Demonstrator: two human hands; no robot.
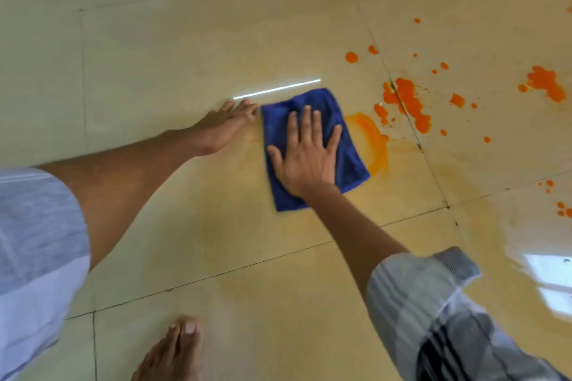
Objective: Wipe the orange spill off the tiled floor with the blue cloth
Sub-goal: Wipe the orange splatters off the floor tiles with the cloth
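Cloth [312, 145] is pinned flat to the floor [154, 56] under the right hand [306, 158], fingers spread wide across it, nothing gripped. Spill [408, 102] is seen just right of it. Left hand [226, 127] is pressed open beside the cloth's left edge.

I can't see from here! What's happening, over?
Right hand flat on cloth. Left hand braced on floor. Spill remains rightward. Nothing blocking.
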